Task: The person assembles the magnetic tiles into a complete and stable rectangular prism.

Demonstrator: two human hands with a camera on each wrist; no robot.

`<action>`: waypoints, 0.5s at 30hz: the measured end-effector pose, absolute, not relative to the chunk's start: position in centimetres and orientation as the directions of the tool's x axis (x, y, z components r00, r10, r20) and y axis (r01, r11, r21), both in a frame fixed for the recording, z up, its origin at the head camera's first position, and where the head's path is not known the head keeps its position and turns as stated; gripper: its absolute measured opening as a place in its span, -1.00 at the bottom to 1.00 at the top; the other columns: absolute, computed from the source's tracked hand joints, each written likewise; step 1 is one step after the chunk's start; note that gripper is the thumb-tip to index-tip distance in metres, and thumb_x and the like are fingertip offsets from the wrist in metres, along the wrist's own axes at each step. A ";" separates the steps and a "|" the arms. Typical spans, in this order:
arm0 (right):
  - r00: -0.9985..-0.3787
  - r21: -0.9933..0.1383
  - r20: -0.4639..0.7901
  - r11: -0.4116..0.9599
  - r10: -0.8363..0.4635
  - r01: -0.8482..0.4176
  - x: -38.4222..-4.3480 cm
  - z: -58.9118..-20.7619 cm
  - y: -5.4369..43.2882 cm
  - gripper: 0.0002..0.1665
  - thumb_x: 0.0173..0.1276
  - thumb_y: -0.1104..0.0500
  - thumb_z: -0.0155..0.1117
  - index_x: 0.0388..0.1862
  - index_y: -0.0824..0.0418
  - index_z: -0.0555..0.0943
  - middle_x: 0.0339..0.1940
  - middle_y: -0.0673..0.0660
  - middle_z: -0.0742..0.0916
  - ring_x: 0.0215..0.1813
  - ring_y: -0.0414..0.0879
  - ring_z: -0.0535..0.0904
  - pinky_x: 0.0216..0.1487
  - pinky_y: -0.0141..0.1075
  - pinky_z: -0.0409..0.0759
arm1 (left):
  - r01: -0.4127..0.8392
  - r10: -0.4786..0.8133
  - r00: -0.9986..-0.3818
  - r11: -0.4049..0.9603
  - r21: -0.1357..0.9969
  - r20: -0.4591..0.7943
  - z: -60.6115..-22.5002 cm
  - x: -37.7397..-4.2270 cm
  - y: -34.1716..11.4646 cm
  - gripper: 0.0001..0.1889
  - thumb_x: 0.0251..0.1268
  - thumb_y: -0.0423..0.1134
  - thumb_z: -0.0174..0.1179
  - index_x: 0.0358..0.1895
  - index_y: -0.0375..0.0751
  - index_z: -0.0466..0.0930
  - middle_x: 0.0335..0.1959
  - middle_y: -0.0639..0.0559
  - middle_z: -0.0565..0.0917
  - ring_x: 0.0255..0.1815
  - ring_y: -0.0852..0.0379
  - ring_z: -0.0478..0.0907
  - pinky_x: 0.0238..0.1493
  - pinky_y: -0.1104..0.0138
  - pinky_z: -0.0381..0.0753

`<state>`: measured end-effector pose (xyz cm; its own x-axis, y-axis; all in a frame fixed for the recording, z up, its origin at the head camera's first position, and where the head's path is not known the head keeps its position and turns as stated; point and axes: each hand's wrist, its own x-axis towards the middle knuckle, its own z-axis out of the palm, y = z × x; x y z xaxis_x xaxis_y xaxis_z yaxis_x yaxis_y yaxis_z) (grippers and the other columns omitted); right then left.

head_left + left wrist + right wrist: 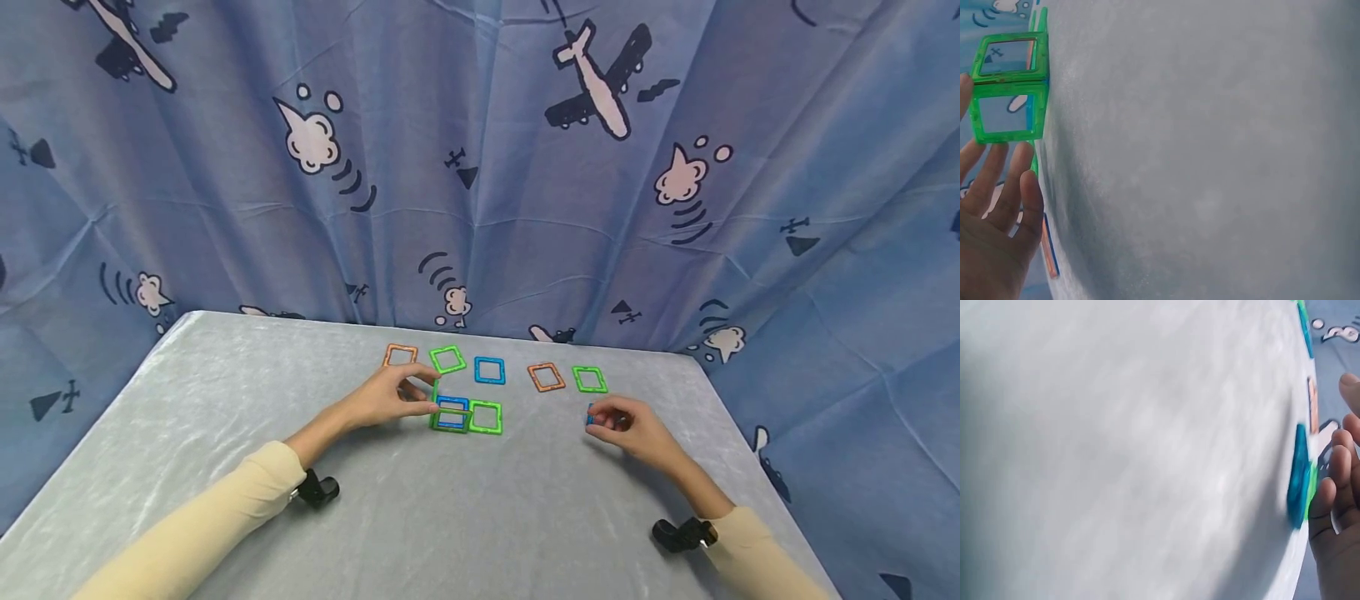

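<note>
My left hand [390, 394] curves round an upright green square frame tile [1009, 114], index fingertip and thumb at its opposite edges. A second green frame tile [1011, 57] stands joined to it at an edge. Blue frame pieces [452, 403] sit within this small structure, and a flat green frame tile [486, 417] lies against its right side. Farther right, my right hand [633, 429] is low over the table, fingers loosely bent. Just beneath its fingertips is a blue tile [1299, 478], mostly covered by the hand in the head view.
Behind the structure, a row of flat frame tiles lies on the pale cloth-covered table [480, 517]: orange [401, 355], green [447, 359], blue [490, 370], another orange [546, 377] and another green [590, 379]. A blue patterned curtain [405, 167] hangs along the back edge.
</note>
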<state>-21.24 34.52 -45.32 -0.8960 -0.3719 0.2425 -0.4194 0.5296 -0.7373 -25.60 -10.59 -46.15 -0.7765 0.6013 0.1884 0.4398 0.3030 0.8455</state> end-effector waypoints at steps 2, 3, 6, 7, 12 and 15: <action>-0.902 -0.726 0.247 0.549 -0.354 -0.414 -20.9 -45.5 35.4 -0.76 0.22 0.37 0.54 -0.13 0.34 0.71 -0.35 0.15 0.68 -0.34 -0.15 0.54 -0.40 -0.38 0.55 | 0.443 0.602 -0.776 0.304 0.844 0.190 -46.1 -25.6 -10.6 -0.44 0.26 -0.21 0.48 0.28 -0.34 0.55 0.20 -0.19 0.61 -0.09 0.10 0.69 -0.11 0.27 0.69; -0.906 -0.719 0.248 0.562 -0.343 -0.409 -20.8 -45.5 35.9 -0.75 0.21 0.36 0.55 -0.13 0.33 0.71 -0.34 0.15 0.67 -0.34 -0.16 0.53 -0.40 -0.38 0.55 | 0.445 0.602 -0.775 0.302 0.843 0.193 -46.1 -25.6 -10.6 -0.44 0.26 -0.20 0.47 0.28 -0.34 0.55 0.19 -0.20 0.62 -0.10 0.11 0.69 -0.11 0.27 0.69; -0.914 -0.705 0.252 0.586 -0.319 -0.399 -20.7 -45.8 37.1 -0.73 0.19 0.36 0.56 -0.12 0.32 0.72 -0.34 0.19 0.67 -0.35 -0.16 0.51 -0.40 -0.39 0.53 | 0.447 0.602 -0.774 0.298 0.844 0.198 -46.1 -25.6 -10.5 -0.45 0.26 -0.20 0.47 0.27 -0.34 0.55 0.18 -0.19 0.62 -0.10 0.10 0.69 -0.11 0.27 0.69; -0.912 -0.698 0.255 0.591 -0.322 -0.404 -20.7 -46.0 37.5 -0.72 0.19 0.38 0.56 -0.12 0.33 0.72 -0.34 0.21 0.67 -0.36 -0.15 0.50 -0.41 -0.38 0.52 | 0.447 0.602 -0.774 0.296 0.844 0.199 -46.1 -25.6 -10.5 -0.45 0.27 -0.21 0.47 0.27 -0.34 0.55 0.18 -0.20 0.62 -0.10 0.09 0.69 -0.11 0.26 0.69; -0.904 -0.690 0.258 0.590 -0.341 -0.420 -20.6 -46.5 38.7 -0.72 0.15 0.40 0.58 -0.15 0.34 0.71 -0.37 0.20 0.66 -0.41 -0.13 0.48 -0.44 -0.38 0.49 | 0.444 0.599 -0.775 0.291 0.847 0.200 -46.2 -25.6 -10.5 -0.45 0.28 -0.22 0.46 0.27 -0.36 0.54 0.18 -0.24 0.61 -0.09 0.04 0.69 -0.10 0.25 0.69; -0.904 -0.698 0.245 0.583 -0.350 -0.415 -20.3 -46.4 38.8 -0.72 0.15 0.35 0.60 -0.17 0.30 0.72 -0.38 0.16 0.66 -0.41 -0.08 0.48 -0.44 -0.39 0.47 | 0.443 0.596 -0.777 0.291 0.848 0.201 -46.2 -25.5 -10.5 -0.45 0.28 -0.22 0.46 0.27 -0.37 0.54 0.18 -0.26 0.61 -0.08 0.02 0.69 -0.10 0.24 0.68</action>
